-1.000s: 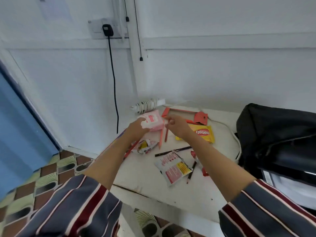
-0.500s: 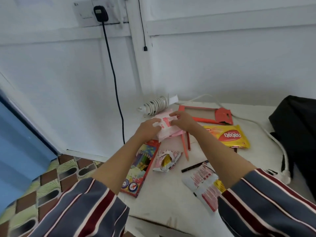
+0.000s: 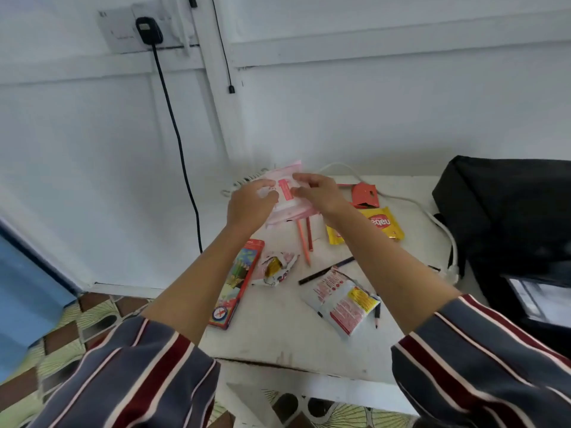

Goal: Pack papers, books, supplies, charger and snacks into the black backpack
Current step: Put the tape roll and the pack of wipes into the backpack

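One pink packet (image 3: 285, 193) half-hides behind left hand (image 3: 250, 206) and right hand (image 3: 321, 196).

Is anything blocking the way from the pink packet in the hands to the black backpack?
Nothing visible blocks it. The left hand and right hand hold the pink packet; between it and the black backpack lie only a flat yellow snack pack and a white cable.
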`<state>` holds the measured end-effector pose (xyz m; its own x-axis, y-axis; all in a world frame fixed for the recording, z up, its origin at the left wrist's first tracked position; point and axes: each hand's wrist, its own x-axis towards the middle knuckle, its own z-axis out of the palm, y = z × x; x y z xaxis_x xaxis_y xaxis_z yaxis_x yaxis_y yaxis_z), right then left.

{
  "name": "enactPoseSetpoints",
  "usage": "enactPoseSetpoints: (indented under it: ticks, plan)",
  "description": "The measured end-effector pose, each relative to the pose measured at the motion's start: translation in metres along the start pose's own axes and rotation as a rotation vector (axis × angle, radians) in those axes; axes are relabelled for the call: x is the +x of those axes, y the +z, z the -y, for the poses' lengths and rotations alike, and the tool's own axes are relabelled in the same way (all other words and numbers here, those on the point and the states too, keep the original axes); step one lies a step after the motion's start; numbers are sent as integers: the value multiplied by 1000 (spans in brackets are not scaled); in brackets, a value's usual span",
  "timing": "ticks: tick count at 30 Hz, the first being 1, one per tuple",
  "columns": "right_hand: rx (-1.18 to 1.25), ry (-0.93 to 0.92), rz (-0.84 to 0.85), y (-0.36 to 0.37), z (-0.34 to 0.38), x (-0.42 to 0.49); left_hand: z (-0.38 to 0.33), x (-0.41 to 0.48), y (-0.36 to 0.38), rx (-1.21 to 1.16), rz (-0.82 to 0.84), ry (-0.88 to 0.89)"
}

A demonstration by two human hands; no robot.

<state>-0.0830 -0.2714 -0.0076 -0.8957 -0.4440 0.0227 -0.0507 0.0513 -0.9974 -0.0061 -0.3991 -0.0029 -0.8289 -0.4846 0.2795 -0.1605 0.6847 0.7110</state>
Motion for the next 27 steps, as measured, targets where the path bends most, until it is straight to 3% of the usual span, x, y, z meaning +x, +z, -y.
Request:
enactPoseSetpoints:
  ticks: [7, 14, 20, 27]
  plan:
    - [212, -39, -59, -71, 29, -77, -78, -62, 21, -259, -90, 153]
    - [170, 10, -190, -170, 35, -167, -151, -126, 79, -470, 59, 207]
    - [353, 96, -297, -244, 27, -226, -186, -177, 127, -547, 169, 240]
    - [281, 88, -390, -313, 23, -272, -190, -222, 175, -363, 381, 582]
